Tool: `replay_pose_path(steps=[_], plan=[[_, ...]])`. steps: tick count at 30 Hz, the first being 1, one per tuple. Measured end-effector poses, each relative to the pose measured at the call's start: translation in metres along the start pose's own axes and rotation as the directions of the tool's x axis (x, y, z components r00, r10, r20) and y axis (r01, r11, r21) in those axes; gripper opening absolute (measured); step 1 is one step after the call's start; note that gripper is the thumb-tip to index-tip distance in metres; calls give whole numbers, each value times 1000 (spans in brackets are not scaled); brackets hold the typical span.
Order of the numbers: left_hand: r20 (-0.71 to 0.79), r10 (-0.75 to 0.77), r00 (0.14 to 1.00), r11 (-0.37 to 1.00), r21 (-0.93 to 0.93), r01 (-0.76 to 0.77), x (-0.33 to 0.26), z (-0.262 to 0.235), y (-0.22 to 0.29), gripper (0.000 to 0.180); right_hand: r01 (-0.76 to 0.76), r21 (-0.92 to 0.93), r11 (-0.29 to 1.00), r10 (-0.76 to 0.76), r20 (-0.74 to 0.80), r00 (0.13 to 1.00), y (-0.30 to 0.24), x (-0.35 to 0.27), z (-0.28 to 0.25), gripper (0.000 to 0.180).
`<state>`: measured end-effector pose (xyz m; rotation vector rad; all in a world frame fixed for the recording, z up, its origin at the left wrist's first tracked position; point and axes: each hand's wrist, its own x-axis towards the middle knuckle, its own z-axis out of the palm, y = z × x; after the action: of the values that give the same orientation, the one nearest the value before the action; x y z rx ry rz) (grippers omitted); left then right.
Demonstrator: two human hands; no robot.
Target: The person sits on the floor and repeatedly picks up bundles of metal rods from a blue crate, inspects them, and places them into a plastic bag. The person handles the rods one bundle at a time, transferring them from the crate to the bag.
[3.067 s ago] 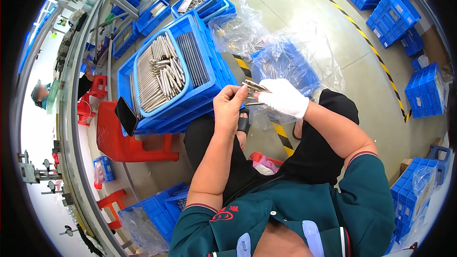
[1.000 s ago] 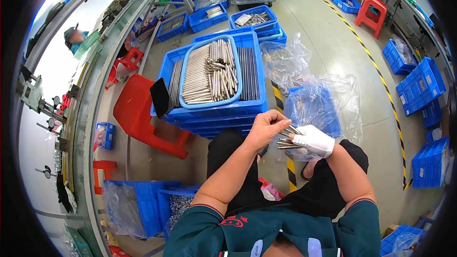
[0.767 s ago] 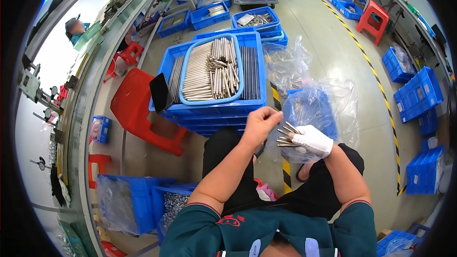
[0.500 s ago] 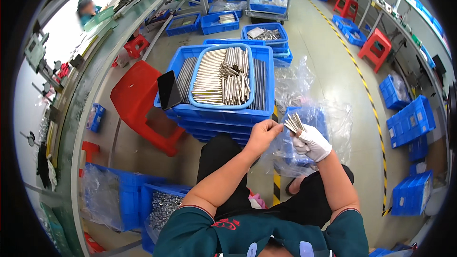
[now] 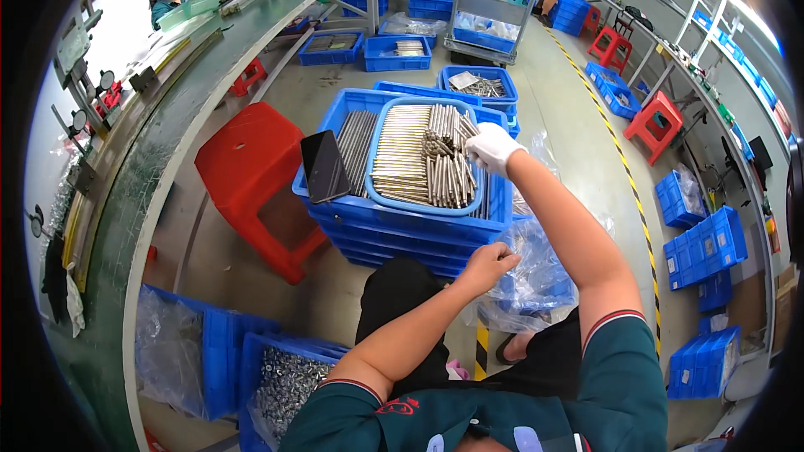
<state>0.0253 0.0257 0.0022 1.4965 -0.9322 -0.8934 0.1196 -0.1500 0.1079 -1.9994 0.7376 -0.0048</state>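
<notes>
My right hand (image 5: 492, 149), in a white glove, reaches over the right edge of a light blue tray (image 5: 374, 169). Its fingers are closed on metal rods at the tray's upper right, though the glove partly hides them. Slim, shiny metal rods (image 5: 402, 155) fill the tray, in neat rows at left and looser heaps at right. My bare left hand (image 5: 490, 268) hangs in front of the stacked blue crates (image 5: 402, 234), above my lap. Its fingers are curled together, and whether anything small sits between them is hidden.
A black phone (image 5: 325, 167) leans on the top crate's left corner, beside darker rods (image 5: 356, 146). A red stool (image 5: 251, 176) stands left of the stack. Clear plastic bags (image 5: 536, 272) lie to the right. Small metal parts (image 5: 289, 385) fill a crate at lower left.
My right hand has moved forward and left from beside my left hand to the tray, carrying the bundle of rods. My left hand has drawn slightly nearer to me. The view has shifted.
</notes>
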Motion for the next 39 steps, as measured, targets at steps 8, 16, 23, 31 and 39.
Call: replay_pose_path(steps=[8, 16, 23, 31, 39], plan=[[14, 9, 1000, 994, -111, -7, -3, -16, 1, 25, -119, -655, 746, -111, -299, 948, -26, 68, 25, 31], [-57, 79, 995, 982, -165, -87, -6, -18, 1, 33, -242, -631, 737, 72, -282, 957, -53, 71, 32, 41], [-32, 33, 999, 983, -179, -38, -12, -33, 10, 32, -224, -800, 556, 2, -268, 963, -69, 59, 32, 41], [1, 33, 999, 975, -219, -32, -12, -34, 12, 29, -286, -780, 556, 42, -317, 947, -56, 61, 27, 45], [-14, 41, 999, 974, -221, -43, -12, -34, 8, 28, -187, -854, 485, -22, -226, 974, -67, 49, 24, 54]])
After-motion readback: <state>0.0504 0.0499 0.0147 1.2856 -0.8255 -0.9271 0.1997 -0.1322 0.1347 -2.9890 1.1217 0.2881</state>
